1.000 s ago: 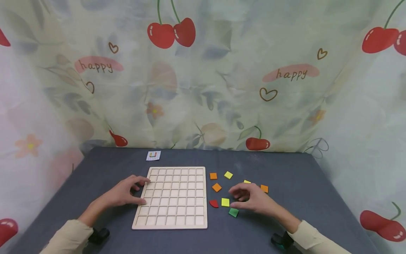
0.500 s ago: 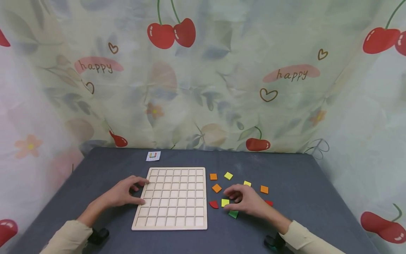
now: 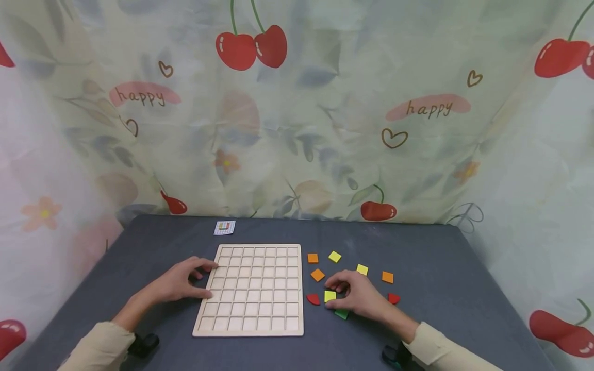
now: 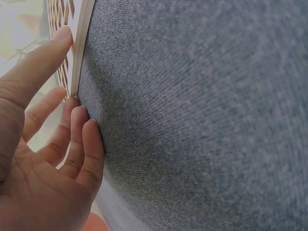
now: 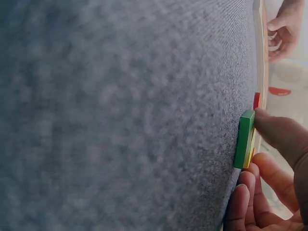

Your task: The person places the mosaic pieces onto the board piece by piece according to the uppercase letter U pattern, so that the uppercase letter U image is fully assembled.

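A pale wooden grid board (image 3: pixel 252 289) lies on the dark cloth-covered table. My left hand (image 3: pixel 187 278) rests at its left edge, thumb and fingertips spread along the rim; in the left wrist view the thumb (image 4: pixel 45 57) touches the board's face. My right hand (image 3: pixel 355 296) is low over the loose tiles right of the board. Its thumb and forefinger stand apart on either side of a yellow square tile (image 3: pixel 330 296), which lies on the table. A green tile (image 3: pixel 342 314) is partly covered by this hand. A red quarter-round tile (image 3: pixel 313 299) lies just left of the yellow one.
Orange tiles (image 3: pixel 317 275) and more yellow tiles (image 3: pixel 335 256) are scattered beyond the right hand. Another red tile (image 3: pixel 394 298) lies right of that wrist. A small printed card (image 3: pixel 225 228) is behind the board. A patterned curtain (image 3: pixel 297 129) stands along the table's back.
My right hand has moved left and slightly down, from beside the yellow tile to around it, uncovering the red tile near its wrist. The left hand and board have hardly moved.
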Demonstrator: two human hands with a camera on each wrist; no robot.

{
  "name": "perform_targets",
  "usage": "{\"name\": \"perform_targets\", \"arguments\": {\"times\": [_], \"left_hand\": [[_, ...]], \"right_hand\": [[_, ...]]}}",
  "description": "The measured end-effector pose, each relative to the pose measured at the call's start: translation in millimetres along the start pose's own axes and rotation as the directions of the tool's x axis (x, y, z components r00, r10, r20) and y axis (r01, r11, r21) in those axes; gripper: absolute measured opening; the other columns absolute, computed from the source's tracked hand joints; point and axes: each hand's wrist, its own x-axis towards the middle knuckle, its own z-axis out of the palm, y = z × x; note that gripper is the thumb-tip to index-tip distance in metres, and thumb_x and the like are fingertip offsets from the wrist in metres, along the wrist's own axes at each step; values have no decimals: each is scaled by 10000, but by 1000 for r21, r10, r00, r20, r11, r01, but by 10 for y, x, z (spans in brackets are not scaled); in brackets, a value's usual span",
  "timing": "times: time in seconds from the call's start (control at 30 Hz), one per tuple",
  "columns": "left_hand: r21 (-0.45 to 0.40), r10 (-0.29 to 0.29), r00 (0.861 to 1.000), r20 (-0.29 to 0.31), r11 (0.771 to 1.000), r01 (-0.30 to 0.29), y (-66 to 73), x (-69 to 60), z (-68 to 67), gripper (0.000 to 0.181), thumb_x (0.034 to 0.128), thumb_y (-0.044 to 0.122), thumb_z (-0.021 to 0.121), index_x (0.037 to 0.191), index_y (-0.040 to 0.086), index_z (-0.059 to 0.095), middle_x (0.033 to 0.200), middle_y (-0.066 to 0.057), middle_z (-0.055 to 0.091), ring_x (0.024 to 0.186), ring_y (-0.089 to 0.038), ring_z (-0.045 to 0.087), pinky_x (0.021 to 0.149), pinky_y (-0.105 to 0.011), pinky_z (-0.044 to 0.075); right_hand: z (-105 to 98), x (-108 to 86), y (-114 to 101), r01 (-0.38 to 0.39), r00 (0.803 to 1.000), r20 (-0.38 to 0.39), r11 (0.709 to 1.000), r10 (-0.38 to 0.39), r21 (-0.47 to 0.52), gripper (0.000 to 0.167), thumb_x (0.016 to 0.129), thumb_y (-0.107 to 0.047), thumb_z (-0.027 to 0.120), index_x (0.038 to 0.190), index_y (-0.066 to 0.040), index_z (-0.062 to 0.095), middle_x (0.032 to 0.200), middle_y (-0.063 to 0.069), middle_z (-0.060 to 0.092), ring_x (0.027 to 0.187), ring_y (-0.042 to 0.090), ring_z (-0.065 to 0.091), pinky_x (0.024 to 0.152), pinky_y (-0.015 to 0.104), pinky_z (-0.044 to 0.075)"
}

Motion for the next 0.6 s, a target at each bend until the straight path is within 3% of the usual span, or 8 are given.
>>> {"name": "perform_targets", "arguments": {"times": [0.23, 0.6], "left_hand": [[-12, 8, 1000, 2, 1000, -8, 11, -2, -7, 673, 790, 316, 900, 1346, 65, 616, 1209, -97, 580, 1001, -261, 603, 843, -477, 491], [-30, -9, 1000, 20, 999, 9, 3, 13, -9, 692, 796, 313, 896, 1368, 65, 595, 1219, -108, 564, 1021, -289, 597, 857, -494, 486]], "right_hand": [[-5, 24, -16, -10, 1000, 20, 998, 11, -56, 267, 809, -204, 885, 1027, -110, 762, 924, -42, 637, 811, 162, 574, 733, 298, 495], [-36, 45, -55, -15, 999, 50, 998, 18, -61, 220, 816, -175, 878, 996, -114, 767, 903, -46, 658, 793, 177, 582, 717, 303, 495]]}}
